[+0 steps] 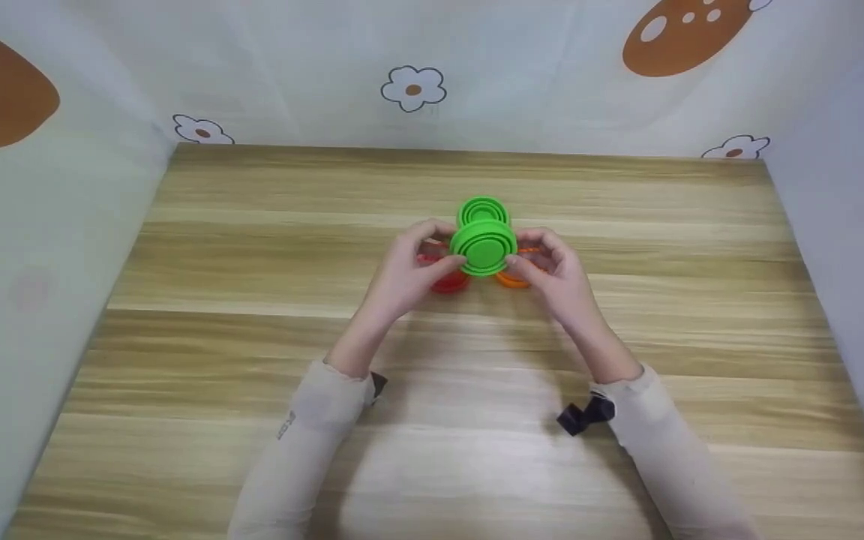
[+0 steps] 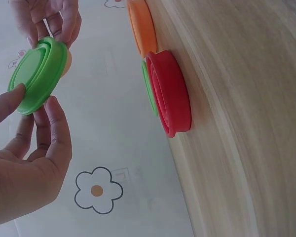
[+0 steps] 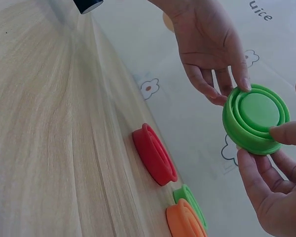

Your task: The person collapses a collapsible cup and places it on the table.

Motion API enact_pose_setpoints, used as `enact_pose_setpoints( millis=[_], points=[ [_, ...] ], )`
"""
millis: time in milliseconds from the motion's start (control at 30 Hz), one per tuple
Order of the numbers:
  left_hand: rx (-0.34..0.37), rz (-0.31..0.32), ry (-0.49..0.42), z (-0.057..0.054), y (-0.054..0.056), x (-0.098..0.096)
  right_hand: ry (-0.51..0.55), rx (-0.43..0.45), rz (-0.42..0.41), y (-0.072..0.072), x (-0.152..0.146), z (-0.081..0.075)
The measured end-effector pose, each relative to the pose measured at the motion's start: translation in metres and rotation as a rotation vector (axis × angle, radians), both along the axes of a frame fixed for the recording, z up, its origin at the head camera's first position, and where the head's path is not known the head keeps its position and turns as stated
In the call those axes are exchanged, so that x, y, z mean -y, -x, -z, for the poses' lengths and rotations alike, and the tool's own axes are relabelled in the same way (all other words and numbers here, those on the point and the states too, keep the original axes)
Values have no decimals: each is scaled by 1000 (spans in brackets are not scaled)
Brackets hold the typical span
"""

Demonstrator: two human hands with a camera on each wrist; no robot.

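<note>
Above the table, both hands hold a green collapsible cup (image 1: 484, 253), folded flat into concentric rings. My left hand (image 1: 406, 274) pinches its left rim, thumb on the ringed face and fingers behind. At the opposite rim, my right hand (image 1: 565, 279) grips it the same way. Below and behind the held cup, a red ringed cup (image 2: 175, 94), an orange one (image 3: 185, 222) and a second, smaller-looking green one (image 1: 482, 208) rest on the table, all flattened. In the head view, the hands and the held cup partly cover the red and orange ones.
The wood-grain table (image 1: 252, 360) is bounded by a pale back wall (image 1: 522, 82) printed with flowers and brown shapes, with more pale walls at both sides. A black strap end (image 1: 586, 414) sticks out from the right sleeve, low over the table.
</note>
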State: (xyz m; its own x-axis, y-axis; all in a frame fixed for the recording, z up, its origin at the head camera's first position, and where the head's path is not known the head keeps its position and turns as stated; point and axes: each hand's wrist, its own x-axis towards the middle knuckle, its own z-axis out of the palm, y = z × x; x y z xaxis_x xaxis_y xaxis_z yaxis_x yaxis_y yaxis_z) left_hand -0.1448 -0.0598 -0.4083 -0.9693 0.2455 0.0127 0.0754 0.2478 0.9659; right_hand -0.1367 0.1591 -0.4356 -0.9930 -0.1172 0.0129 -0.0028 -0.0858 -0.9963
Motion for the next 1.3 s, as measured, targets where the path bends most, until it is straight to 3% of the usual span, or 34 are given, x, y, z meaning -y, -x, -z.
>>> enact_pose_setpoints(
  millis=[167, 467, 733, 1100, 1300],
  points=[
    [-2, -15, -5, -1, -1, 1, 64, 44, -23, 0, -1, -1],
    [-36, -33, -55, -1, 0, 1, 27, 97, -65, 2, -4, 1],
    [-92, -39, -63, 1, -1, 0, 38, 92, -56, 2, -3, 0],
    [-78, -43, -81, 3, -1, -1, 41, 44, -49, 1, -2, -1],
    [-78, -44, -105, 2, -2, 0, -10, -5, -9, 1, -3, -1]
  ],
)
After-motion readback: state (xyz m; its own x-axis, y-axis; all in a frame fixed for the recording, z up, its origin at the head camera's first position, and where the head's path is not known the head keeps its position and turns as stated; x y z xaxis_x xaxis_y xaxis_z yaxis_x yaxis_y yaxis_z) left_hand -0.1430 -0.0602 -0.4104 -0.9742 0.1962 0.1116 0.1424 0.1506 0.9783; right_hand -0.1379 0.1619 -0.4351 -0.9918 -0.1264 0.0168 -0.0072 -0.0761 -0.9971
